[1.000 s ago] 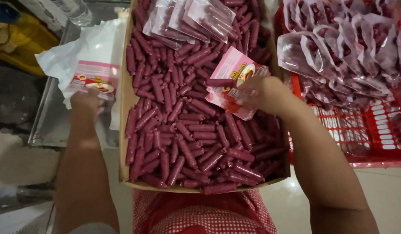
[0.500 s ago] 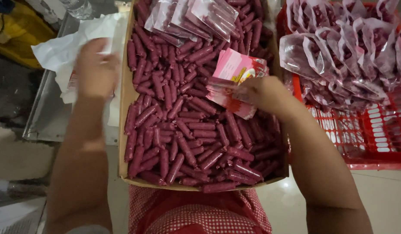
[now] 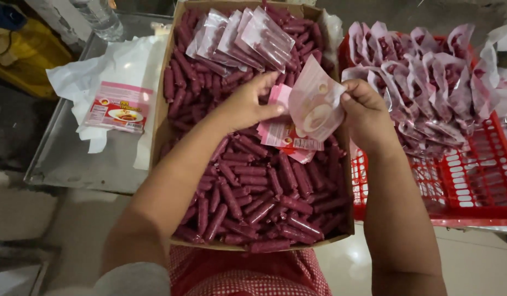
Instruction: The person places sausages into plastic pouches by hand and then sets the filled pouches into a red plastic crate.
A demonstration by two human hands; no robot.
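From the head camera, looking down, both hands meet over a brown cardboard box (image 3: pixel 161 118) that is full of small dark red sausages in tight wrappers (image 3: pixel 264 197). The right hand (image 3: pixel 366 112) pinches the upper edge of a thin pink and white plastic pouch (image 3: pixel 319 101); its grip is closed on this pouch, which stands tilted above the sausages. The left hand (image 3: pixel 245 104) comes from the other side, and its fingers touch a small stack of flat pink printed pouches (image 3: pixel 283 134) just beside and partly under the first pouch. The grip of this hand seems half closed on the stack, thumb on top, but I cannot tell exactly how firm it is.

At the far end of the box lie several clear packets already filled with sausages (image 3: pixel 242 35). To the right, touching the box, a red plastic crate (image 3: pixel 473 186) holds many more filled packets (image 3: pixel 423 77). To the left, on a grey metal desk (image 3: pixel 72 164), a white plastic sheet (image 3: pixel 122 66) carries one flat printed pouch (image 3: pixel 119 108), well apart from both hands. A clear plastic bottle (image 3: pixel 100 19) stands at the far edge of the desk.
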